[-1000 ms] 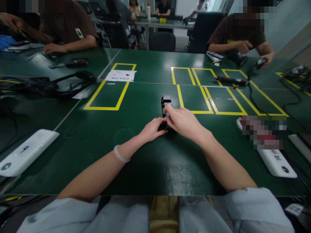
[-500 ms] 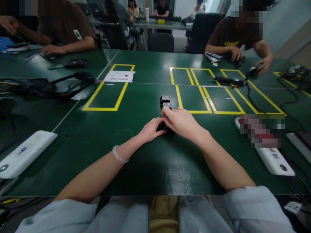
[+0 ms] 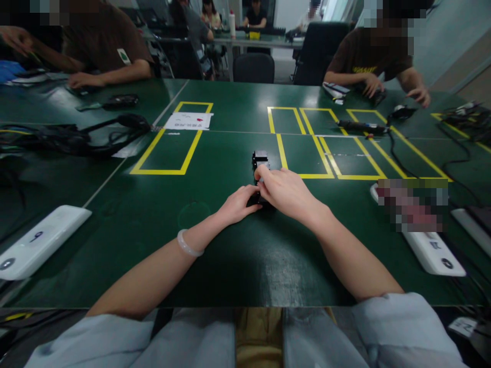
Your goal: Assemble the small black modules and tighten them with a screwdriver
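Note:
A narrow black device with silver-grey blocks on top (image 3: 261,156) lies lengthwise on the green table in front of me; its exact kind I cannot make out. My left hand (image 3: 241,205) holds its near end from the left, thumb and fingers closed around the edge. From the right, my right hand (image 3: 287,191) bends over the middle of the device. Its thumb and index finger are pressed together there in a pinch, and a small pale spot shows by the fingertips. My fingers hide most of the device's near half.
White oblong cases stand left (image 3: 44,243) and right (image 3: 433,250). Yellow tape rectangles (image 3: 157,172) mark the table, one under a paper sheet (image 3: 188,121). Black cabled gear (image 3: 115,130) lies left; a black rod-like tool (image 3: 362,127) lies right. Two co-workers sit across.
My right index finger and thumb have shifted slightly over the device; my left hand stays in place. The co-worker at the right has lifted a hand off a black object.

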Available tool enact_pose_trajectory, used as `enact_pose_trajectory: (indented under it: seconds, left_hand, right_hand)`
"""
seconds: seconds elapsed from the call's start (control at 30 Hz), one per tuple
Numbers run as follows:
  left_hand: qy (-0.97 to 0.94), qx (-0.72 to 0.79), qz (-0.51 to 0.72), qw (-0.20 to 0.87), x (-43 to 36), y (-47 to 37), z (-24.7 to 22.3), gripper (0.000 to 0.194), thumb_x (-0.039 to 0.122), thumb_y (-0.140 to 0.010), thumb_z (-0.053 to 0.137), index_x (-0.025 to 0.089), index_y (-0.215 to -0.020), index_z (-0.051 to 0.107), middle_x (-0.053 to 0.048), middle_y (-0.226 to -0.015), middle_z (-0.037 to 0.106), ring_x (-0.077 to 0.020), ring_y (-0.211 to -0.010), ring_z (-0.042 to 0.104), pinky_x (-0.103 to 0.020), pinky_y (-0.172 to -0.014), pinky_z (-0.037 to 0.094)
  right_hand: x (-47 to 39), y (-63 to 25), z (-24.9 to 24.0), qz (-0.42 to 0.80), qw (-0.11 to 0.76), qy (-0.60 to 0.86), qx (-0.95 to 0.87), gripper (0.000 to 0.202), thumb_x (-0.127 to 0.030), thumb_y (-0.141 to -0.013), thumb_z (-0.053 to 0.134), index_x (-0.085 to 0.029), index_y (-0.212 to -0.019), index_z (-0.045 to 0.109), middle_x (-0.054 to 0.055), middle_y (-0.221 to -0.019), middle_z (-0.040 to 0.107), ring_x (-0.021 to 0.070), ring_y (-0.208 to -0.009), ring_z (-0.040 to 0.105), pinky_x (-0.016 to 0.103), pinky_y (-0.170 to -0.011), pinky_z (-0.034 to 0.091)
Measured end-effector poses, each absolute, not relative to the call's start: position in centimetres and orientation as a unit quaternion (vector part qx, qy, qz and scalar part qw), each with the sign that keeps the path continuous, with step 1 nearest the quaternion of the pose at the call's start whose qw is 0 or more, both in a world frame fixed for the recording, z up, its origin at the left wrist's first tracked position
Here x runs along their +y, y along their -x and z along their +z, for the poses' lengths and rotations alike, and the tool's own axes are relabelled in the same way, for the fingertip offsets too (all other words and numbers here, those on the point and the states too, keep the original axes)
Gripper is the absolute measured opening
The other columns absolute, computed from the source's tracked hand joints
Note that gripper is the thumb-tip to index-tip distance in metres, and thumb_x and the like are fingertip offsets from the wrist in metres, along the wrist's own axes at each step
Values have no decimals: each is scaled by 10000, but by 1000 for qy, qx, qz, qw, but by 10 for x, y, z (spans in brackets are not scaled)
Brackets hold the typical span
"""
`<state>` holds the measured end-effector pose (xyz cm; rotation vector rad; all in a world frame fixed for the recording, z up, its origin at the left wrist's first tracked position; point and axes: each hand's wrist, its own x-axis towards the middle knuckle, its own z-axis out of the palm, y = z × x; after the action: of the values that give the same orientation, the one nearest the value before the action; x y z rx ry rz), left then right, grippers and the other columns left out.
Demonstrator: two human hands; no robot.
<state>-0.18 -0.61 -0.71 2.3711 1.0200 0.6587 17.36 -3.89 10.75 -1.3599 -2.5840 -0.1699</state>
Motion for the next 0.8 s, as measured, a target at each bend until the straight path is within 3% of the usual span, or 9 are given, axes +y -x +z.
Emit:
enact_pose_trajectory:
  seconds: [0.13, 0.27, 0.53, 0.7, 0.8]
  left_hand:
    - [-865, 373, 240, 234, -6, 2, -8, 453, 407, -867, 613, 185, -1243, 494, -98, -1220, 572, -284, -1109, 543, -425, -950, 448]
    - [-862, 385, 230, 236, -7, 1, -6, 425, 405, -868, 609, 186, -1217, 507, -94, -1174, 583, -287, -1083, 551, -423, -919, 462]
    - [-862, 383, 238, 233, -8, 1, -5, 364, 374, -857, 613, 178, -1149, 519, -85, -1108, 588, -276, -1020, 563, -411, -890, 469]
    - [-859, 385, 239, 238, -8, 1, -7, 340, 374, -854, 615, 187, -1126, 536, -75, -1088, 595, -275, -1017, 570, -410, -892, 471]
    - [-861, 386, 238, 232, -7, 1, -7, 353, 375, -854, 616, 186, -1139, 534, -79, -1093, 596, -282, -1024, 569, -413, -882, 474]
  right_hand:
    - [-40, -174, 110, -50, 122, 449, -884, 186, -228, -938, 349, -166, -1012, 508, 50, -861, 674, 162, -726, 594, 286, -661, 294]
    - [-39, -174, 109, -60, 97, 450, -886, 246, -320, -977, 323, -171, -981, 519, 40, -781, 678, 163, -669, 590, 293, -679, 296]
    - [-41, -172, 108, -57, 105, 444, -888, 169, -194, -911, 384, -159, -1023, 507, 36, -824, 675, 161, -723, 608, 284, -684, 296]
    - [-41, -172, 108, -56, 93, 439, -892, 185, -301, -958, 372, -178, -980, 509, 41, -824, 682, 165, -720, 603, 289, -688, 291]
    - [-39, -172, 108, -64, 74, 444, -890, 208, -273, -969, 329, -174, -982, 512, 40, -775, 678, 159, -666, 589, 292, -685, 288]
